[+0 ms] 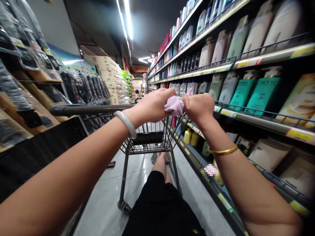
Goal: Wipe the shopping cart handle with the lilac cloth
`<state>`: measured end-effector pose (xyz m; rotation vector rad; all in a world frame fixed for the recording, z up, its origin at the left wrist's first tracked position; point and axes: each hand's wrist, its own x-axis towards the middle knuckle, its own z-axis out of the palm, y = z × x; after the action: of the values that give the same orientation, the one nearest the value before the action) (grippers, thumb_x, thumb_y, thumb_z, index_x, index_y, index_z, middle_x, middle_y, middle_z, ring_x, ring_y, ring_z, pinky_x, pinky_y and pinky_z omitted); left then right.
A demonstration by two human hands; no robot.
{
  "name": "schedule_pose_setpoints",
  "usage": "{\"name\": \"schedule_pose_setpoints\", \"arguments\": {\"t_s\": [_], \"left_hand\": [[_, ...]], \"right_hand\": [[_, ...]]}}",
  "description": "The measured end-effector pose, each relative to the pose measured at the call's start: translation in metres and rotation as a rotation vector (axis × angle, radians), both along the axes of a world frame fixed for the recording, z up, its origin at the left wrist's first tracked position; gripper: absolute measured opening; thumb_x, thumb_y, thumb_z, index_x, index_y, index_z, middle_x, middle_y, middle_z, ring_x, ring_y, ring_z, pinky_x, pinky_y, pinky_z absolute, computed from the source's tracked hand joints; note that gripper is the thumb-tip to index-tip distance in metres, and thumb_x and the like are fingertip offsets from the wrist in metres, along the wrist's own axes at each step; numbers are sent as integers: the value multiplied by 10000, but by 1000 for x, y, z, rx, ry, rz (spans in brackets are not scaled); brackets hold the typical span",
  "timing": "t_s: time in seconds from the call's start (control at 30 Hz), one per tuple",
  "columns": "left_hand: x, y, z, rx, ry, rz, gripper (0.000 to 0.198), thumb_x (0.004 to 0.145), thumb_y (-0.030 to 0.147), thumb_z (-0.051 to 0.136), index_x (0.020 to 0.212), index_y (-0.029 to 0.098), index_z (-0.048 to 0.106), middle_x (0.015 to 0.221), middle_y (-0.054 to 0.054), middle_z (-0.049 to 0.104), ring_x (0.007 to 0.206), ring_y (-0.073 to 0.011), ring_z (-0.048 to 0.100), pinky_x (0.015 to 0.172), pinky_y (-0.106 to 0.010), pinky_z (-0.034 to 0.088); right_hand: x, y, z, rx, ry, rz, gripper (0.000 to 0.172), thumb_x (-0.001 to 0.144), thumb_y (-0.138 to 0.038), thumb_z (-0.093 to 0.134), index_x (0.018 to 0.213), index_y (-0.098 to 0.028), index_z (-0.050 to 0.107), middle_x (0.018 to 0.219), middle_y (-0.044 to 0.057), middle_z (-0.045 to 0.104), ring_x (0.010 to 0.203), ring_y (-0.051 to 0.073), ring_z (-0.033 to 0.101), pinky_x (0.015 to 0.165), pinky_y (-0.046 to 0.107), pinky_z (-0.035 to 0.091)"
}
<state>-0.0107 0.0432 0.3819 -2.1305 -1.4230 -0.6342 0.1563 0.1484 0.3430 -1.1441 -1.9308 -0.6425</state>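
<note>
My left hand (154, 103), a pale bangle on its wrist, is closed around a bunched lilac cloth (174, 105). It lies over the dark handle (98, 109) of a metal shopping cart; whether the fingers also touch the handle is hidden. Close to the cloth on the right, my right hand (200, 106) is curled into a fist, with a gold bangle at its wrist. What its fingers hold, if anything, cannot be seen. The cart's wire basket (155, 137) shows beneath both hands.
Shelves of bottles line the right side, including teal pump bottles (264, 90) and yellow bottles (187, 136) lower down. Hanging packaged goods (81, 85) and stacked boxes (108, 77) border the left. The aisle's tiled floor (103, 196) runs ahead beneath the cart.
</note>
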Motion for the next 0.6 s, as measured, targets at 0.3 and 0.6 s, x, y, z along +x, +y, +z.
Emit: {"name": "schedule_pose_setpoints", "arguments": {"t_s": [0.3,0.6], "left_hand": [[-37,-38,-15,221,138,164,328,869,451,636,1093,212,622,1137,-109,650,949,-240,612,813,-410,506],[-10,4,-24,275,121,61,256,929,313,570,1153,203,625,1071,-90,680,916,-233,637,779,-375,523]], "right_hand": [[7,9,-4,-41,78,21,806,1055,-502,125,950,-51,785,840,182,742,880,267,664,813,389,357],[11,11,-6,28,4,-73,755,1050,-463,176,923,-49,795,800,196,739,826,278,652,723,359,306]]}}
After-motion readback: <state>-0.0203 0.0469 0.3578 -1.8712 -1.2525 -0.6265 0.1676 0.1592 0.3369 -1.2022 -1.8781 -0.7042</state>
